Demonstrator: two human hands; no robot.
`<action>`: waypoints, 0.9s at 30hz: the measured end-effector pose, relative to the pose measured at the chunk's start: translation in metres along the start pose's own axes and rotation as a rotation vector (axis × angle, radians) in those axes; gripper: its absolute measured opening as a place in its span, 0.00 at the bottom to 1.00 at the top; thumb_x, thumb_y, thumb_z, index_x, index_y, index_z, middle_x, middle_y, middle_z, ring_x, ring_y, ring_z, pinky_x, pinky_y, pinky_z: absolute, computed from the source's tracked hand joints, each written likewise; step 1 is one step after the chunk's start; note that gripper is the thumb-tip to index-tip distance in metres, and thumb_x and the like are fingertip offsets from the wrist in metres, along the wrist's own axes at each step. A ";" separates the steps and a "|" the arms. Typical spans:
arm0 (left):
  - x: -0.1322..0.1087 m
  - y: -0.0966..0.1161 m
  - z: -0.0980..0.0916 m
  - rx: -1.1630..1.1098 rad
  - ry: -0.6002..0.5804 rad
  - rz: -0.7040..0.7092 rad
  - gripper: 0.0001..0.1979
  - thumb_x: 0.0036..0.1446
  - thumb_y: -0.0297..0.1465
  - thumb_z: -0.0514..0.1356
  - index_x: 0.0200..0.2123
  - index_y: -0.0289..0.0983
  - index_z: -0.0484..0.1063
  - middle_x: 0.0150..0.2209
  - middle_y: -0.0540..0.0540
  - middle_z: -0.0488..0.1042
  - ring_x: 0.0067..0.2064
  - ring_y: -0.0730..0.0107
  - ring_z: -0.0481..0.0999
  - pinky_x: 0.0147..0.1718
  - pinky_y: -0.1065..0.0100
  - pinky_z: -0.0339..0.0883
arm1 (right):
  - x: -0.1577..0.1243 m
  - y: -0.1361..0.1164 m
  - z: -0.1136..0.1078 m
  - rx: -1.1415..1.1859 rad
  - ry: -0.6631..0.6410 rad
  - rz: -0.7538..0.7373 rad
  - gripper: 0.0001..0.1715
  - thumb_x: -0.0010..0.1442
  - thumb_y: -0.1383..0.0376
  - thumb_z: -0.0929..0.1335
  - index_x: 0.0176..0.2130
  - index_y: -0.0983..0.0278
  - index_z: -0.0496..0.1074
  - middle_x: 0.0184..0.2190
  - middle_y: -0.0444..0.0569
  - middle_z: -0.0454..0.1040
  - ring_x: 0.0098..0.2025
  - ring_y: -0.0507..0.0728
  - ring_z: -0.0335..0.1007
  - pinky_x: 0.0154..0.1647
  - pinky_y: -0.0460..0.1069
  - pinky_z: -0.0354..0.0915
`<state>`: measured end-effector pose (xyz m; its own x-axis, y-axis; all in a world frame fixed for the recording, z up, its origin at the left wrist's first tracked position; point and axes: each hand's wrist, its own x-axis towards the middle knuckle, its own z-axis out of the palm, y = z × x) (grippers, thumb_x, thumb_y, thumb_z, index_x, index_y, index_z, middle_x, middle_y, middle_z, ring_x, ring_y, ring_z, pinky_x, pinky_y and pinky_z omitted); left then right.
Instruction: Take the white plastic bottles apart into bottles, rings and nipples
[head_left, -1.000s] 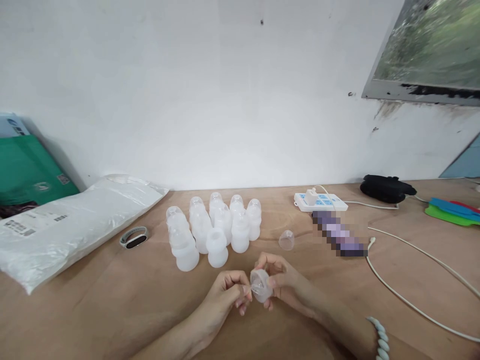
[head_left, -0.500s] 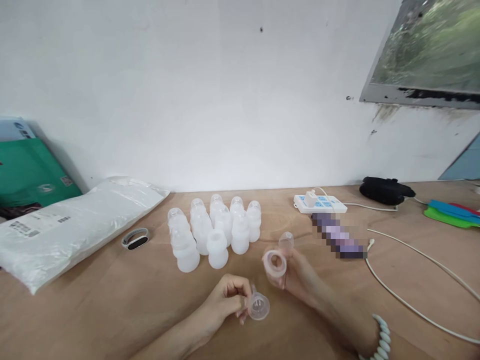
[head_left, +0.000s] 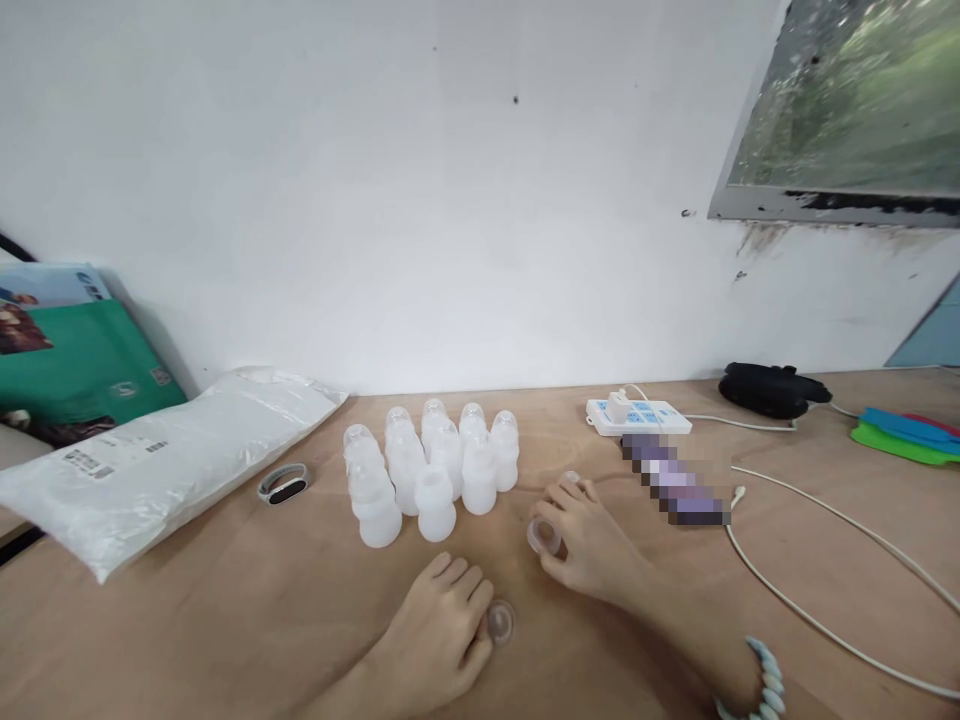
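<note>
My left hand (head_left: 444, 625) is palm down low over the table, fingers curled. Its thumb and forefinger meet the left edge of a clear bottle nipple (head_left: 502, 622); the grip itself is partly hidden. To the right, my right hand (head_left: 589, 535) closes thumb and fingers around a translucent bottle collar ring (head_left: 543, 537) near the tabletop. Just behind its fingertips a clear dome cap (head_left: 572, 477) shows in part. Beyond my left hand stand several white baby bottles in a cluster. The front bottle (head_left: 436, 508) has an uncovered neck, while others, such as one bottle (head_left: 505, 455), wear clear domes.
On the left lie a white plastic parcel (head_left: 172, 450) and a grey fitness band (head_left: 285, 484). A power strip (head_left: 660, 418), a blurred purple object (head_left: 675, 485), a white cable (head_left: 817, 610) and a black case (head_left: 772, 390) occupy the right. A wall (head_left: 450, 250) rises behind.
My left hand has turned palm down and lowered the nipple towards the table. My right hand has turned over with the ring, now covering most of the dome cap. The view has shifted slightly.
</note>
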<state>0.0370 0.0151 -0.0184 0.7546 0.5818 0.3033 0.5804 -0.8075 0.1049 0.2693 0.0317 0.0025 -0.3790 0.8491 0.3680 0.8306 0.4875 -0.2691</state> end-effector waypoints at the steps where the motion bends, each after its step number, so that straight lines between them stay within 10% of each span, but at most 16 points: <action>1: -0.004 -0.003 -0.001 0.057 0.062 0.018 0.05 0.48 0.22 0.54 0.26 0.38 0.64 0.27 0.46 0.71 0.29 0.63 0.67 0.31 0.63 0.55 | -0.001 0.000 0.001 -0.066 -0.023 -0.013 0.04 0.53 0.69 0.68 0.33 0.63 0.73 0.38 0.52 0.72 0.45 0.62 0.64 0.51 0.60 0.54; 10: -0.025 -0.071 -0.034 0.331 0.894 -0.337 0.26 0.61 0.36 0.59 0.59 0.40 0.54 0.48 0.40 0.67 0.43 0.54 0.71 0.43 0.55 0.66 | 0.000 -0.002 -0.002 -0.062 0.035 -0.024 0.04 0.58 0.66 0.70 0.36 0.63 0.71 0.38 0.50 0.74 0.45 0.62 0.66 0.51 0.59 0.54; 17: -0.029 -0.102 -0.025 0.178 0.721 -0.566 0.28 0.55 0.52 0.58 0.50 0.38 0.66 0.49 0.38 0.64 0.52 0.45 0.68 0.49 0.47 0.65 | -0.001 -0.001 0.002 -0.052 0.114 -0.097 0.03 0.59 0.70 0.68 0.36 0.62 0.71 0.36 0.49 0.75 0.42 0.60 0.69 0.50 0.57 0.54; 27: -0.026 -0.057 -0.035 -0.055 0.707 -0.361 0.17 0.55 0.39 0.63 0.45 0.40 0.66 0.41 0.44 0.73 0.44 0.55 0.73 0.44 0.58 0.67 | -0.005 -0.018 0.000 0.206 0.402 -0.202 0.08 0.65 0.71 0.62 0.36 0.61 0.68 0.27 0.45 0.72 0.31 0.56 0.67 0.41 0.54 0.59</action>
<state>-0.0267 0.0430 0.0007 0.1390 0.6239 0.7690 0.7225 -0.5950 0.3521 0.2559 0.0191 0.0055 -0.3031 0.6071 0.7345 0.6431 0.6992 -0.3124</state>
